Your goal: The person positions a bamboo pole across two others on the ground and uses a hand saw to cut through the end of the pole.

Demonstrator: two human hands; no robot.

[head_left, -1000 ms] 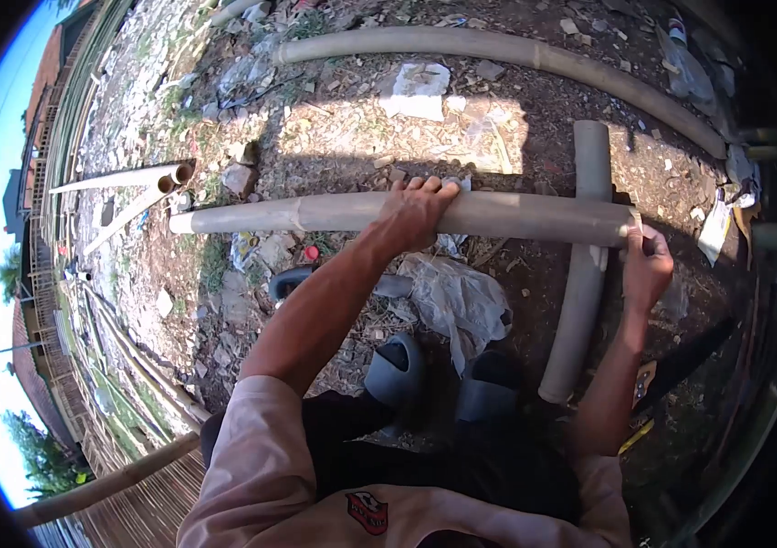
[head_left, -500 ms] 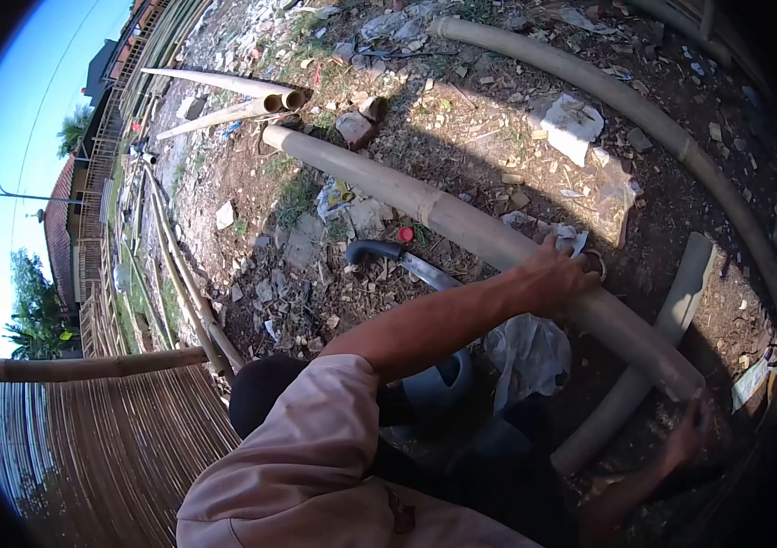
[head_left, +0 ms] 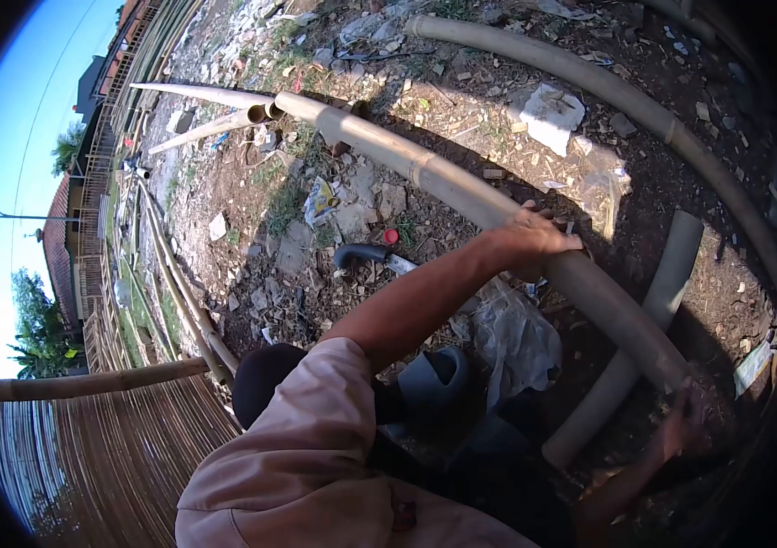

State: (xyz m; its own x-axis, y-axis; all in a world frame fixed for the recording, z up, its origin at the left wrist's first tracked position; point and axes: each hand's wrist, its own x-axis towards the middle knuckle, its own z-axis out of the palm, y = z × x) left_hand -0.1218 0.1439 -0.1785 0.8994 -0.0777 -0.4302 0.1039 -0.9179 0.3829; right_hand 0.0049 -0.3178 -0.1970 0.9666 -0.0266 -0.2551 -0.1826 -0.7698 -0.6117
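Observation:
A thick bamboo pole (head_left: pixel 462 192) runs slantwise across the view, its far end up off the ground. My left hand (head_left: pixel 539 239) lies over the pole's middle, fingers curled over its far side. At the shadowed near end, my right hand (head_left: pixel 681 425) grips the pole from below; part of its fingers is hard to see. A shorter bamboo piece (head_left: pixel 626 361) lies crosswise under the near part of the pole. Beside my left forearm is a large knife with a black handle (head_left: pixel 363 254); the arm hides most of its blade.
Another long bamboo pole (head_left: pixel 571 73) lies beyond. Thinner bamboo poles (head_left: pixel 210 128) rest at the far left. A clear plastic bag (head_left: pixel 516 338) and a red cap (head_left: pixel 391 236) lie among wood chips. A bamboo slat screen (head_left: pixel 105 447) stands at lower left.
The pole's far end has swung up and away, now overlapping the thinner poles in view. My left hand has shifted slightly along with it, its fingers lying flatter over the pole.

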